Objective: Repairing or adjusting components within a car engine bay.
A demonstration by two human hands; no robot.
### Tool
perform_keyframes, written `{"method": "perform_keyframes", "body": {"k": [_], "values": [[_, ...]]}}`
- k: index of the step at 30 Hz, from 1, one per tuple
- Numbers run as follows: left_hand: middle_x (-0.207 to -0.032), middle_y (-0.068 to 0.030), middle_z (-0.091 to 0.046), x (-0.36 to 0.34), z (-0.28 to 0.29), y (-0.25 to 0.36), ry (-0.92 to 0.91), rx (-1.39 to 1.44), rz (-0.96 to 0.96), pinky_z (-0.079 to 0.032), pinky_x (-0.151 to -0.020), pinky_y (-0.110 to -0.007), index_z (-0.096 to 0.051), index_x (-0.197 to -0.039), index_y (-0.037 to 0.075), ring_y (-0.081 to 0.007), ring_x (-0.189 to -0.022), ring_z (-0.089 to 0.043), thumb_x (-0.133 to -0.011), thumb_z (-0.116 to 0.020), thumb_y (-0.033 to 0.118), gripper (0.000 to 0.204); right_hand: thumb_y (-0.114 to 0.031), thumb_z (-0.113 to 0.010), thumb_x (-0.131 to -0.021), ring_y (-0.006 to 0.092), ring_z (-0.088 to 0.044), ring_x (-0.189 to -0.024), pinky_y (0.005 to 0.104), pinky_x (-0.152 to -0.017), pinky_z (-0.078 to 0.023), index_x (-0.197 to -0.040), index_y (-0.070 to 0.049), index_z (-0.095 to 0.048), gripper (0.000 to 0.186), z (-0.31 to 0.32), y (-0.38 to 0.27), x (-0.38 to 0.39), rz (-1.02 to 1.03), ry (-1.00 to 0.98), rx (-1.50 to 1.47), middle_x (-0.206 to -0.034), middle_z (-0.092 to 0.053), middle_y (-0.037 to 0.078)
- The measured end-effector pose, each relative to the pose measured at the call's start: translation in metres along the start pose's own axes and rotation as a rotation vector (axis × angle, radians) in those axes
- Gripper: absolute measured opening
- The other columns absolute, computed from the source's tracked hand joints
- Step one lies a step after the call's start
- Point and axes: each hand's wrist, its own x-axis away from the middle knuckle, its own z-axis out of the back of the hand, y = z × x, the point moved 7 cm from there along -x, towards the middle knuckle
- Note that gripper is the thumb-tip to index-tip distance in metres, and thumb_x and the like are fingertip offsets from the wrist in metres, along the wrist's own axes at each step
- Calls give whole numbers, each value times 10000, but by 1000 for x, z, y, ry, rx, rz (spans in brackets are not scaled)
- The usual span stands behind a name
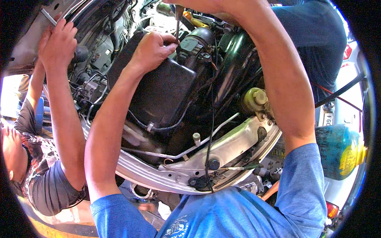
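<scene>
My left hand [154,50] is closed in a pinch round the lower shaft of an upright screwdriver [177,29], above the far edge of a black air filter box [156,91]. At the upper edge of the picture my right hand [202,4] grips the screwdriver's handle from above; part of this hand is cut off by the picture's edge. Just right of the tip, which my fingers hide, sits a black air intake part [192,45] with a round duct. Both my arms reach over the car's front into the engine bay.
At the left a co-worker's hands [59,43] hold a metal tool [48,17] by the fender. Another person in dark clothing [309,35] leans in at the upper right. A pale front crossmember [238,142], a yellowish reservoir [255,98] and a hanging black cable [212,115] lie between my arms.
</scene>
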Motion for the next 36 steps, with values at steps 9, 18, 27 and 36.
{"method": "perform_keyframes", "body": {"k": [9,18,27,36], "values": [[-854,-206,-710,0,0,2,-28,21,-4,-532,-743,-375,-741,-997,18,-297,-752,-701,-832,-658,163,235,-142,-621,-739,427,-670,-939,477,-847,-526,-915,65,-698,283,-2,-3,-5,42,-94,20,-925,-667,308],[-863,-211,-710,0,0,-4,-25,-8,38,-534,-748,-379,-740,-1006,13,-301,-757,-699,-827,-682,175,248,-178,-634,-739,424,-678,-901,471,-829,-534,-900,73,-699,305,8,-6,0,29,30,8,-896,-669,305],[-845,-214,-704,-1,0,-4,-7,-13,6,-527,-758,-387,-744,-975,11,-309,-775,-694,-822,-685,190,243,-160,-617,-745,423,-683,-887,470,-814,-534,-881,70,-702,281,-4,-4,-11,35,-116,38,-884,-670,298],[-818,-207,-699,0,0,-4,-2,-22,14,-523,-774,-400,-751,-963,27,-318,-771,-683,-817,-689,199,234,-213,-656,-795,421,-677,-864,470,-799,-530,-867,50,-697,276,-6,3,-5,35,-8,-66,-851,-673,279]]}}
